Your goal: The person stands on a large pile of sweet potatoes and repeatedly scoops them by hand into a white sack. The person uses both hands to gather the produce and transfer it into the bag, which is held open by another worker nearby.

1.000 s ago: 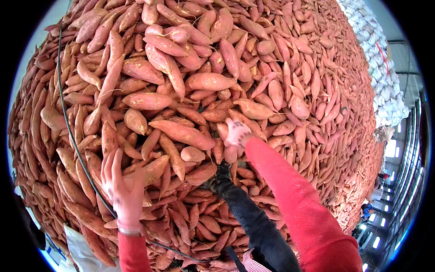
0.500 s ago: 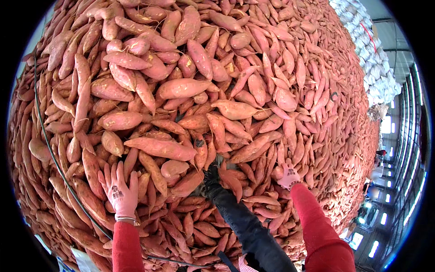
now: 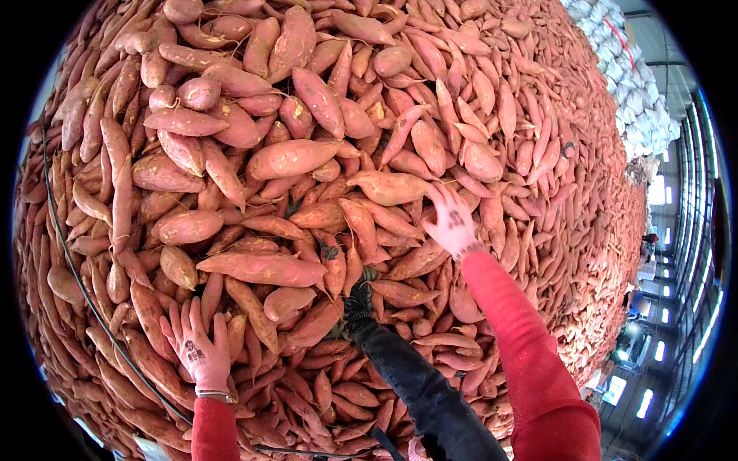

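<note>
A steep heap of reddish sweet potatoes (image 3: pixel 261 269) fills most of the view. My left hand (image 3: pixel 198 346), in a pale pink work glove, lies on the heap with its fingers spread, and nothing is in it. Farther up and to the right, my right hand (image 3: pixel 452 221) wears a matching glove. Its fingers are stretched out over the heap and apart, close to the narrow right end of a large yellowish sweet potato (image 3: pixel 388 187). Whether the fingertips touch that one, I cannot tell.
A dark-trousered leg (image 3: pixel 415 376) stands between my arms, its foot sunk among the sweet potatoes. A thin dark cable (image 3: pixel 73 269) runs along the heap's left side. White stacked sacks (image 3: pixel 623 77) rise at upper right. Beyond the right edge lies a hall with bright openings.
My right hand has moved up and left from the lower right of the heap to the yellowish sweet potato. My left hand stays in nearly the same place. The view has shifted slightly.
</note>
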Demonstrator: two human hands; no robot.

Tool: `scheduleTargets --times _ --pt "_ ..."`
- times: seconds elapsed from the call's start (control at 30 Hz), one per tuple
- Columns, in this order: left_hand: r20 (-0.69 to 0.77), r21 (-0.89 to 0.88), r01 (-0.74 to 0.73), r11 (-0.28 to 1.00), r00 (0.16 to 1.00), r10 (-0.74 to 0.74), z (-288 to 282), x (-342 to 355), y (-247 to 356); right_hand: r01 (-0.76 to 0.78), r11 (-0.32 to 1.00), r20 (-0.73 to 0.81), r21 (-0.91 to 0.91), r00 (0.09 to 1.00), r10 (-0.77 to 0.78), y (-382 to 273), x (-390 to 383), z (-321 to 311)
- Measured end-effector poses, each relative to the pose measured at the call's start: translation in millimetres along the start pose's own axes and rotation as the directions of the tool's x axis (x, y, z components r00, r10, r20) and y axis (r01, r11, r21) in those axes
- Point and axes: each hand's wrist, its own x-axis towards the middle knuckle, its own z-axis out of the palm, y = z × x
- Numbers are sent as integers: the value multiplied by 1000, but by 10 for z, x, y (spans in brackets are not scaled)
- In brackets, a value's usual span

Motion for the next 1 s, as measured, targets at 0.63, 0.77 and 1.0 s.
scheduleTargets --times 0.63,0.77,1.0 --pt "39 34 -9 999 999 7 -67 29 50 -534 767 735 356 666 123 305 72 -253" --pt "65 60 -2 998 998 -2 -40 33 51 -476 630 200 613 866 459 1097 313 -154" --pt "112 94 -35 995 993 25 4 60 62 -488 840 -216 -239 870 444 1494 862 97"
